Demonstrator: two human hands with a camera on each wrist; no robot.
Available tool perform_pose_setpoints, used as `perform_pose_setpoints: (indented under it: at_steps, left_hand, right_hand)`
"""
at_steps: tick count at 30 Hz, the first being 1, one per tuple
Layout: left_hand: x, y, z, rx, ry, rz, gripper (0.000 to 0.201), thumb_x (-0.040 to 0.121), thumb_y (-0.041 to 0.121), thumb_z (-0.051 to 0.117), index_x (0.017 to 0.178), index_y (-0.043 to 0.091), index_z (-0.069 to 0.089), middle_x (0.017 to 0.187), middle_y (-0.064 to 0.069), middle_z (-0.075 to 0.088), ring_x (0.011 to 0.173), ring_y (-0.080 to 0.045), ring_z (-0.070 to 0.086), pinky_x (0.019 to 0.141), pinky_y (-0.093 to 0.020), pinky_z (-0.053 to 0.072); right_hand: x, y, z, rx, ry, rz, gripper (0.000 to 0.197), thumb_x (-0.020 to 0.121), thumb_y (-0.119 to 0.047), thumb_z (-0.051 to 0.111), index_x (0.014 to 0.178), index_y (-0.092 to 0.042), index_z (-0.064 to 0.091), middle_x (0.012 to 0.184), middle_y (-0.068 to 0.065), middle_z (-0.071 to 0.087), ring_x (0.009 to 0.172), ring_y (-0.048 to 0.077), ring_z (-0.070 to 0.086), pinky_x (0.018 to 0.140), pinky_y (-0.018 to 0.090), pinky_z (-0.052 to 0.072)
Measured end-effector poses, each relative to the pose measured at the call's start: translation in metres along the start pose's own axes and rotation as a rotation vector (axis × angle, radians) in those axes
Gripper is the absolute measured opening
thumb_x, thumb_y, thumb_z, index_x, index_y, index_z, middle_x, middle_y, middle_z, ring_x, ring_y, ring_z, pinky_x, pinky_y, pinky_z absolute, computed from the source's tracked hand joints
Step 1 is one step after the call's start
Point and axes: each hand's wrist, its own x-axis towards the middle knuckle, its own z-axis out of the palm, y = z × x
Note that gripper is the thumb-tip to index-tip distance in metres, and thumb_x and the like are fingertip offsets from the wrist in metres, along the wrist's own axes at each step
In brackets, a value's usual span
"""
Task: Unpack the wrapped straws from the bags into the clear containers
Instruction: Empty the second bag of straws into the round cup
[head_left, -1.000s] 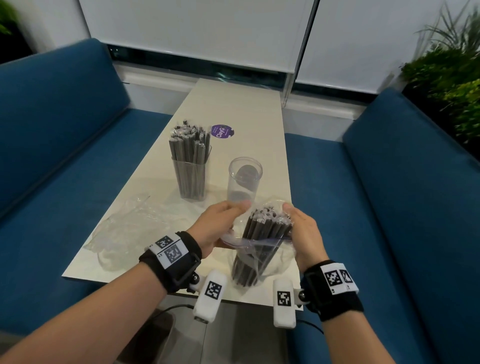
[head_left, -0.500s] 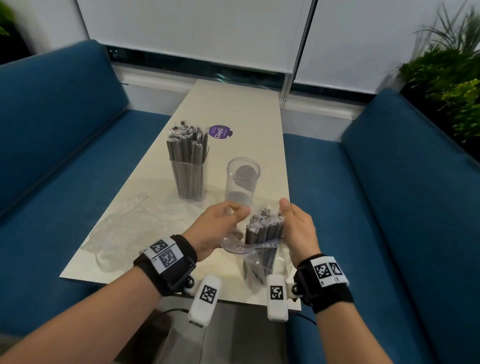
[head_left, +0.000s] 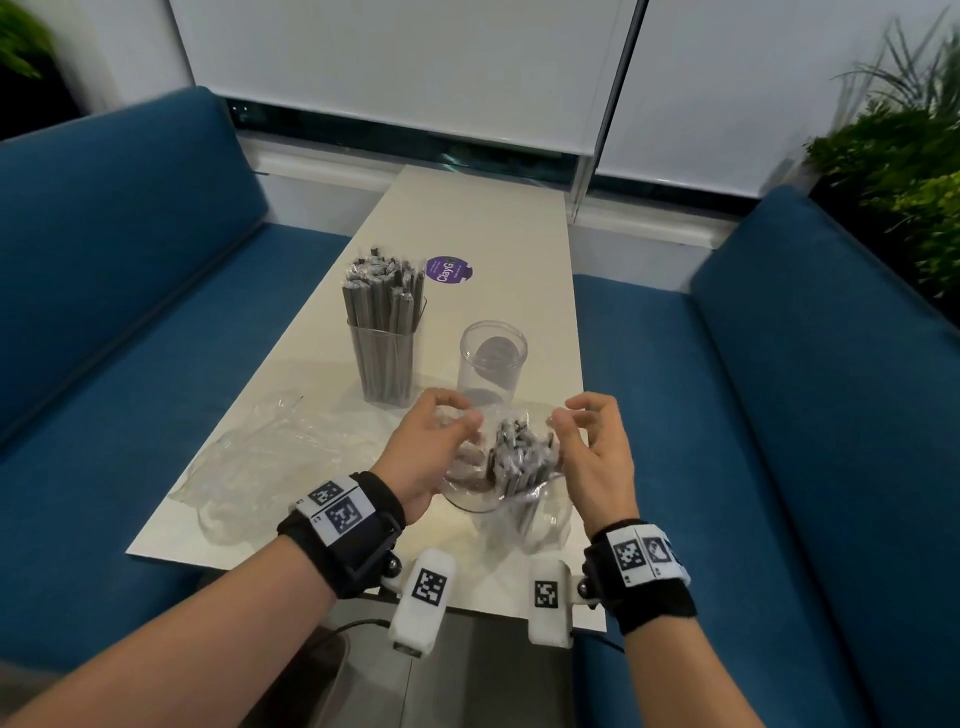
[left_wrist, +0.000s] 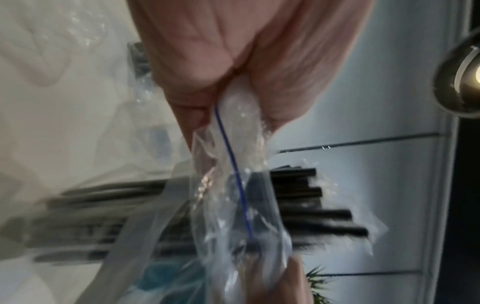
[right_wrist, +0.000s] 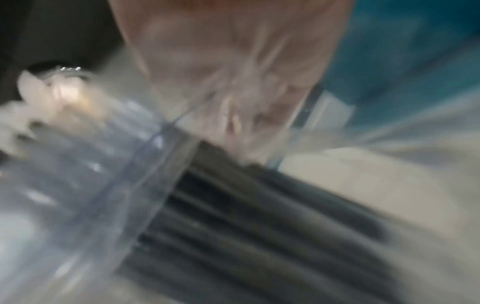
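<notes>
A clear zip bag (head_left: 524, 514) of dark wrapped straws (head_left: 519, 457) stands near the table's front edge between my hands. My left hand (head_left: 441, 431) pinches the bag's left rim, and the left wrist view shows the plastic with its blue zip line (left_wrist: 233, 164) gripped in my fingers. My right hand (head_left: 582, 431) pinches the right rim; its wrist view is blurred, showing the bag (right_wrist: 91, 185) and straws (right_wrist: 246, 216). Behind stands an empty clear container (head_left: 491, 364). To its left a second clear container (head_left: 384, 364) is full of wrapped straws.
A crumpled empty clear bag (head_left: 260, 467) lies on the white table (head_left: 467, 234) at the left. A purple round sticker (head_left: 448, 269) sits further back. Blue benches (head_left: 779, 415) flank the table on both sides, with plants (head_left: 909, 171) at the right.
Both hands have shifted up to the bag's mouth and pulled its rims apart. The bag has slid down the straws, so more of the bundle stands out of it.
</notes>
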Motion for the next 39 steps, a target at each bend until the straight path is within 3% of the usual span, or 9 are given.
perform_pose_setpoints:
  at_steps: [7, 11, 14, 18, 21, 25, 31, 35, 39]
  left_hand:
    - [0.005, -0.007, -0.009, -0.108, -0.078, -0.045, 0.018, 0.101, 0.005, 0.054, 0.101, 0.014, 0.070, 0.119, -0.023, 0.064, 0.086, -0.030, 0.070, 0.089, -0.051, 0.057]
    - [0.004, -0.021, -0.022, -0.227, -0.324, -0.094, 0.056, 0.080, 0.011, 0.056, 0.136, 0.009, 0.064, 0.149, -0.024, 0.054, 0.131, -0.037, 0.058, 0.119, -0.056, 0.037]
    - [0.004, -0.032, -0.031, 0.507, -0.538, 0.067, 0.104, 0.071, 0.009, 0.063, 0.162, 0.032, 0.019, 0.163, 0.000, 0.033, 0.142, -0.021, 0.047, 0.118, -0.040, 0.041]
    - [0.006, -0.045, -0.029, 1.072, -0.604, 0.237, 0.122, 0.076, 0.041, 0.079, 0.161, 0.043, -0.008, 0.155, 0.004, 0.028, 0.145, -0.013, 0.021, 0.124, -0.036, 0.024]
    - [0.011, -0.048, -0.026, 1.154, -0.429, 0.417, 0.096, 0.078, 0.067, 0.073, 0.157, 0.049, 0.022, 0.149, 0.011, 0.038, 0.139, -0.006, 0.018, 0.121, -0.038, 0.018]
    - [0.012, -0.041, -0.020, 1.050, -0.308, 0.582, 0.075, 0.077, 0.079, 0.059, 0.133, 0.029, 0.058, 0.126, 0.014, 0.056, 0.120, -0.001, 0.036, 0.110, -0.037, 0.029]
    - [-0.008, -0.033, -0.006, 0.465, -0.416, 0.366, 0.071, 0.090, 0.076, 0.045, 0.132, 0.018, 0.042, 0.114, -0.022, 0.060, 0.106, -0.034, 0.065, 0.094, -0.053, 0.053]
    - [-0.019, -0.027, -0.002, 0.417, -0.570, 0.327, 0.119, 0.068, 0.029, 0.092, 0.155, 0.027, 0.011, 0.139, -0.001, 0.057, 0.125, -0.011, 0.064, 0.104, -0.034, 0.054]
    - [-0.022, -0.018, 0.007, 0.278, -0.265, 0.335, 0.074, 0.063, 0.013, 0.097, 0.128, 0.016, 0.061, 0.114, -0.003, 0.077, 0.110, -0.023, 0.073, 0.096, -0.033, 0.059]
  right_hand:
    - [-0.019, 0.034, -0.029, 0.092, -0.304, 0.066, 0.033, 0.091, -0.032, 0.064, 0.119, -0.044, 0.075, 0.131, -0.008, 0.071, 0.119, 0.019, 0.066, 0.107, 0.052, 0.050]
    - [-0.031, 0.043, -0.030, -0.069, -0.457, 0.125, 0.107, 0.056, -0.045, 0.098, 0.136, -0.076, 0.034, 0.146, -0.035, 0.046, 0.129, -0.009, 0.053, 0.108, 0.023, 0.045]
    - [-0.034, 0.053, -0.018, -0.134, -0.446, 0.046, 0.145, 0.057, -0.018, 0.103, 0.158, -0.048, 0.002, 0.141, -0.034, 0.044, 0.124, -0.023, 0.050, 0.097, 0.003, 0.043]
    - [-0.033, 0.045, -0.009, -0.124, -0.356, -0.078, 0.093, 0.065, -0.024, 0.097, 0.140, -0.041, 0.045, 0.127, -0.017, 0.066, 0.116, -0.003, 0.065, 0.095, 0.017, 0.055]
    - [-0.036, 0.024, -0.010, -0.142, -0.404, -0.069, 0.048, 0.065, -0.038, 0.087, 0.103, -0.060, 0.066, 0.103, -0.031, 0.073, 0.094, -0.011, 0.068, 0.080, 0.010, 0.052]
    - [-0.036, 0.017, -0.016, -0.095, -0.427, -0.047, 0.064, 0.060, -0.039, 0.089, 0.116, -0.043, 0.059, 0.111, -0.015, 0.070, 0.102, -0.010, 0.066, 0.085, 0.009, 0.051]
    - [-0.045, 0.009, -0.003, -0.161, -0.452, -0.050, 0.079, 0.068, -0.020, 0.089, 0.131, -0.038, 0.043, 0.123, -0.009, 0.062, 0.108, 0.003, 0.066, 0.095, 0.025, 0.056]
    - [-0.049, -0.015, 0.010, -0.255, -0.339, -0.120, 0.061, 0.072, -0.045, 0.081, 0.120, -0.024, 0.049, 0.111, -0.006, 0.052, 0.097, 0.004, 0.061, 0.091, 0.039, 0.060]
    - [-0.053, -0.029, 0.020, -0.415, -0.389, -0.237, 0.056, 0.081, -0.024, 0.078, 0.119, -0.053, 0.049, 0.118, -0.011, 0.048, 0.107, 0.012, 0.061, 0.089, 0.038, 0.062]
